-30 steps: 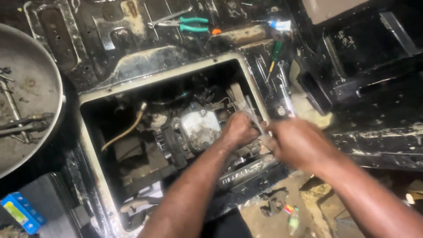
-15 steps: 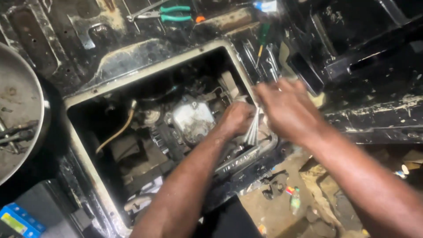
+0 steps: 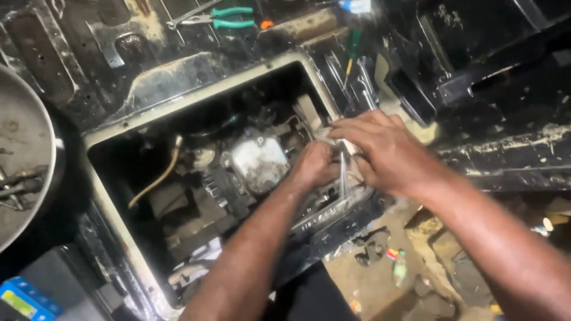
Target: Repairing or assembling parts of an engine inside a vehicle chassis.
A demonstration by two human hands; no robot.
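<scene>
both hands meet at right edge of greasy rectangular engine opening (image 3: 119,134); left hand (image 3: 312,166) clenched, right hand (image 3: 380,151) seemingly pinching thin pale metal strips (image 3: 343,172) beside dusty grey metal housing (image 3: 259,161)

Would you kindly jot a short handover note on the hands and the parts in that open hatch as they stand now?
Left hand: inside the rectangular opening, closed around thin pale tubing.
Right hand: over the opening's right edge, fingers on the same tubing.
Grimy grey housing sits beside the left hand; a tan hose lies to its left.
Green-handled pliers and a green screwdriver lie on the panel above.
Done: hatch uncovered. Left: tubing still in hand, not visibly seated.
</scene>
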